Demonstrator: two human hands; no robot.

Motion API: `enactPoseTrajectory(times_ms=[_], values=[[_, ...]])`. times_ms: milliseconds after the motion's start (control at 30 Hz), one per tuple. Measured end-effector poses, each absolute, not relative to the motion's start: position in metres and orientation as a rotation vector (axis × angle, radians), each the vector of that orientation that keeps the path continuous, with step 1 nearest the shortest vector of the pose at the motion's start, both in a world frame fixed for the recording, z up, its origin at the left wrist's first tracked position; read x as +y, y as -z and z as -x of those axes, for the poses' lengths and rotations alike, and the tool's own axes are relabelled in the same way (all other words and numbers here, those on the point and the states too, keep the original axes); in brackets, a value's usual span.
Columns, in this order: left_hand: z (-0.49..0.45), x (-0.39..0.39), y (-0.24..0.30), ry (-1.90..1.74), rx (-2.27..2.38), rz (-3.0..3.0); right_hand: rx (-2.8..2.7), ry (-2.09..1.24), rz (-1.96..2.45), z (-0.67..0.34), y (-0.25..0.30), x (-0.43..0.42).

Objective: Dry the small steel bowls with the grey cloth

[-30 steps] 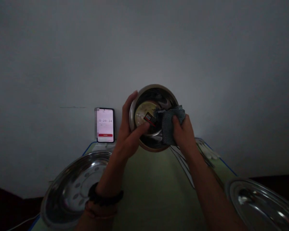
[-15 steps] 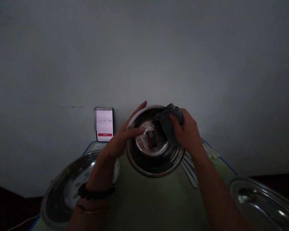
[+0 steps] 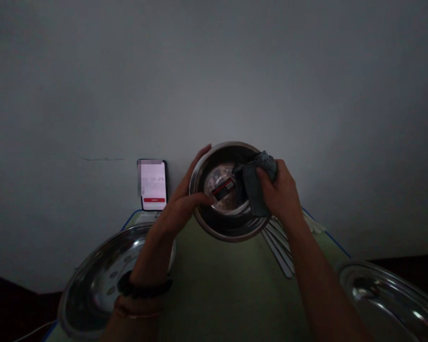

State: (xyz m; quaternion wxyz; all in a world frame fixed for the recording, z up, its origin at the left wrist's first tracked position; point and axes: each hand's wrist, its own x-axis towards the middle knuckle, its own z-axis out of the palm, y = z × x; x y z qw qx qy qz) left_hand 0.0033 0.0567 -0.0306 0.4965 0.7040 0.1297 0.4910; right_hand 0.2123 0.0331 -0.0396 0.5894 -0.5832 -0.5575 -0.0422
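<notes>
A shiny metal bowl (image 3: pixel 221 230) is held up over the table, its inside tilted toward me. My left hand (image 3: pixel 185 199) grips its left side, thumb inside over the rim and fingers behind the outer wall. A dark label with a red edge (image 3: pixel 224 189) shows on the bowl's bottom. Bunched in my right hand (image 3: pixel 283 194) is a grey-green cloth (image 3: pixel 257 187), pressed against the inner right side of the bowl. My right thumb lies on top of the cloth; the other fingers are mostly hidden.
A phone (image 3: pixel 153 185) with a lit screen leans on the wall (image 3: pixel 214 71). Large metal basins stand at left (image 3: pixel 71 304) and right (image 3: pixel 388 280) on the green table (image 3: pixel 207 294). Several flat metal utensils (image 3: pixel 280 256) lie behind my right forearm.
Both hands have raised the bowl slightly. The bowl has turned, so its label now slants the other way. The cloth has shifted a little to the right with my right hand.
</notes>
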Motion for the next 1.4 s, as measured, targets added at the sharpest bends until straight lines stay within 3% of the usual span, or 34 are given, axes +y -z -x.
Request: enactPoseTrajectory(times_ms=[267, 467, 633, 1067, 1400], values=[[0.004, 0.059, 0.031, -0.835, 0.261, -1.605, -1.667, 0.120, 1.193, -0.213, 0.028, 0.021], [-0.007, 0.053, 0.032, -1.239, 0.226, -1.655, -1.155, 0.096, 1.316, -0.208, 0.040, 0.036], [-0.012, 0.052, 0.031, -1.432, 0.278, -1.765, -1.178, 0.039, 1.341, -0.207, 0.045, 0.040], [0.011, 0.063, 0.036, -0.733, 0.284, -1.665, -1.827, -0.037, 1.187, -0.218, 0.026, 0.020], [-0.006, 0.055, 0.033, -1.339, 0.303, -1.739, -1.119, 0.033, 1.435, -0.210, 0.038, 0.037]])
